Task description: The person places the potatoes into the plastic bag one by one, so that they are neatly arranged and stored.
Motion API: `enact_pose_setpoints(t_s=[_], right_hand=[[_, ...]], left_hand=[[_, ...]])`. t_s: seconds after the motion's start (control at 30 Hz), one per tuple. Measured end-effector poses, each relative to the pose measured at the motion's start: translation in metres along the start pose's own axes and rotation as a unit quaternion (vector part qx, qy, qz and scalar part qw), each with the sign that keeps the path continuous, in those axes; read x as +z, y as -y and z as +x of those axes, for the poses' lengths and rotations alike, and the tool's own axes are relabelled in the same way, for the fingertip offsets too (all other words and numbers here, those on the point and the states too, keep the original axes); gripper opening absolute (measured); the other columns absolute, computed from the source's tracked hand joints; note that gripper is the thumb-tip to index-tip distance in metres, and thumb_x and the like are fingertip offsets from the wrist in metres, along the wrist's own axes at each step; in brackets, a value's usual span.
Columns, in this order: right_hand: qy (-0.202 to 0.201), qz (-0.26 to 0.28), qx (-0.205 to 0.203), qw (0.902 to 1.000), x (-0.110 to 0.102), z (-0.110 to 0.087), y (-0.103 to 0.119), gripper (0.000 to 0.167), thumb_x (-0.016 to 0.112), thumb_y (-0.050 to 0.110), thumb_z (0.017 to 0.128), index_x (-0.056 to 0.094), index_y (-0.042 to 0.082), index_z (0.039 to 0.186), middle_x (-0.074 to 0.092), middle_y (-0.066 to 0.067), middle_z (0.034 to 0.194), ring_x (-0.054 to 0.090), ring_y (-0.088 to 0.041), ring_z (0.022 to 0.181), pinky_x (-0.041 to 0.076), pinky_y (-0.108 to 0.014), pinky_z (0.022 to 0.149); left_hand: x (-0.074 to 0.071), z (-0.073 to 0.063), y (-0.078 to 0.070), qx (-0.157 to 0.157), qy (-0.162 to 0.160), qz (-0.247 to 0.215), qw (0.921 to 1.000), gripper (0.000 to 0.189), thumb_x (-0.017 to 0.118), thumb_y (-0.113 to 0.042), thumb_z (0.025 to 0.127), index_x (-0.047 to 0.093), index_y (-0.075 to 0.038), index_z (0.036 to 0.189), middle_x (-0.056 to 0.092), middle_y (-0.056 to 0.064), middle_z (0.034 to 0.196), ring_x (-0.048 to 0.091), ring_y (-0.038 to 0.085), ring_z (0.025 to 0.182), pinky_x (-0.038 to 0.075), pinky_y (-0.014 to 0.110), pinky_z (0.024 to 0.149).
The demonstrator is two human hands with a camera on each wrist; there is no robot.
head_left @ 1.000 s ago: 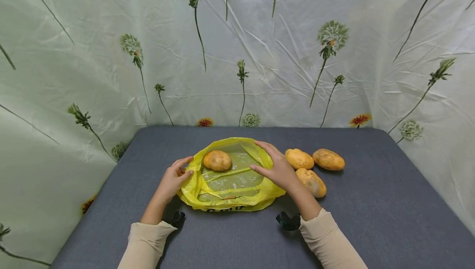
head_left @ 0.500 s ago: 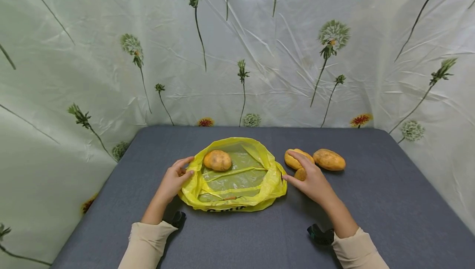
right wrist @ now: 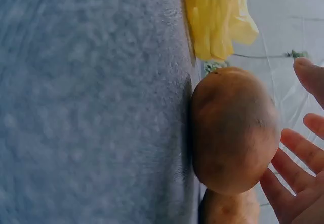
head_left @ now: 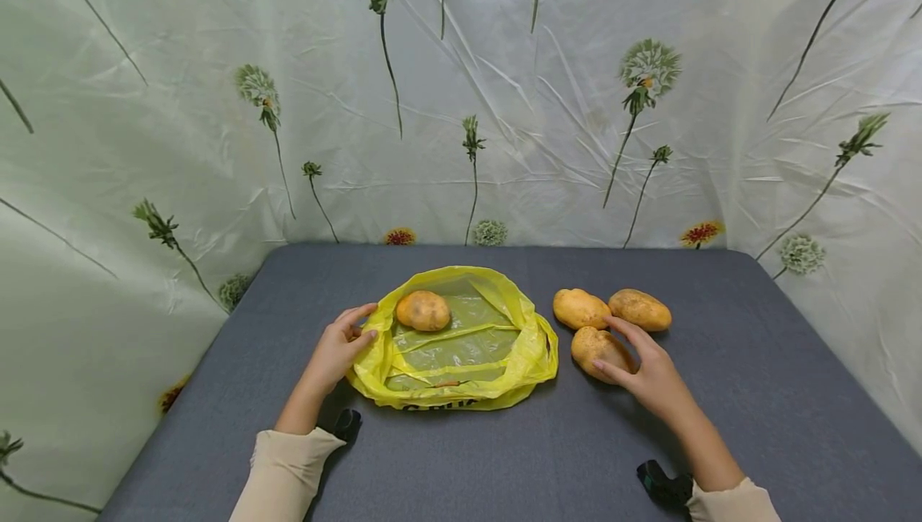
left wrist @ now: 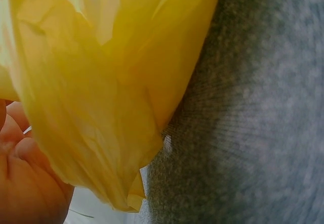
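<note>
A yellow plastic bag (head_left: 529,358) lies with its mouth spread wide, and one potato (head_left: 423,311) sits inside toward the back left. At the bag's left rim, my left hand (head_left: 338,352) holds the edge with thumb and fingers; in the left wrist view the yellow film hides part of the fingers. My right hand (head_left: 648,374) hovers around the nearest loose potato (head_left: 594,350), thumb and fingers spread. In the right wrist view, that potato (right wrist: 235,130) rests on the cloth, and the thumb stands apart from it while some fingertips are close to or touching its side.
Behind the near potato lie two more, a paler potato (head_left: 580,309) and a browner potato (head_left: 639,311), all close together right of the bag. A grey cloth-covered table (head_left: 461,466) carries everything. Flower-printed sheeting (head_left: 547,106) hangs behind and at the sides.
My right hand has left the bag's right rim and moved right and nearer, over to the closest loose potato. My left hand and the bag have stayed put.
</note>
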State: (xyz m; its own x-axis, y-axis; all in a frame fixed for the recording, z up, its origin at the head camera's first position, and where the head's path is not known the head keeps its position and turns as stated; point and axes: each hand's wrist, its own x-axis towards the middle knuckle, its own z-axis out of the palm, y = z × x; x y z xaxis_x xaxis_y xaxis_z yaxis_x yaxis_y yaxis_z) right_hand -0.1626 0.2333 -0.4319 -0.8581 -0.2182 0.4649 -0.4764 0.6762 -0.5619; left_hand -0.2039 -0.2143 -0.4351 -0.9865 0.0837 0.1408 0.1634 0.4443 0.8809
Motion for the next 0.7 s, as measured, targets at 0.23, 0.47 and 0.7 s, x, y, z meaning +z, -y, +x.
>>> enact_pose_setpoints(t_s=[0.23, 0.47, 0.7], right_hand=[[-0.014, 0.079, 0.027, 0.9964, 0.001, -0.007, -0.015, 0.060, 0.074, 0.006, 0.073, 0.046, -0.004, 0.125, 0.049, -0.018, 0.123, 0.039, 0.002, 0.114, 0.027, -0.007, 0.088], [-0.002, 0.093, 0.047, 0.9946, 0.001, -0.012, -0.024, 0.057, 0.072, 0.008, 0.076, 0.046, -0.002, 0.126, 0.048, -0.017, 0.124, 0.034, 0.010, 0.111, 0.028, -0.007, 0.087], [0.005, 0.095, 0.062, 0.9935, 0.003, -0.015, -0.027, 0.054, 0.072, 0.009, 0.076, 0.048, -0.002, 0.123, 0.052, -0.015, 0.119, 0.043, 0.006, 0.102, 0.034, -0.009, 0.080]], left_hand=[[0.000, 0.000, 0.001, 0.000, -0.002, 0.004, 1.0000, 0.044, 0.060, -0.002, 0.085, 0.049, -0.001, 0.127, 0.046, 0.014, 0.123, 0.047, 0.020, 0.074, 0.043, 0.024, 0.057], [-0.001, 0.000, 0.001, 0.003, -0.001, 0.007, 1.0000, 0.043, 0.059, -0.003, 0.085, 0.049, -0.003, 0.127, 0.045, 0.014, 0.123, 0.045, 0.020, 0.072, 0.041, 0.024, 0.055], [-0.001, 0.000, 0.001, 0.003, 0.000, 0.006, 1.0000, 0.043, 0.059, -0.003, 0.086, 0.050, -0.003, 0.127, 0.045, 0.014, 0.123, 0.045, 0.020, 0.071, 0.041, 0.024, 0.055]])
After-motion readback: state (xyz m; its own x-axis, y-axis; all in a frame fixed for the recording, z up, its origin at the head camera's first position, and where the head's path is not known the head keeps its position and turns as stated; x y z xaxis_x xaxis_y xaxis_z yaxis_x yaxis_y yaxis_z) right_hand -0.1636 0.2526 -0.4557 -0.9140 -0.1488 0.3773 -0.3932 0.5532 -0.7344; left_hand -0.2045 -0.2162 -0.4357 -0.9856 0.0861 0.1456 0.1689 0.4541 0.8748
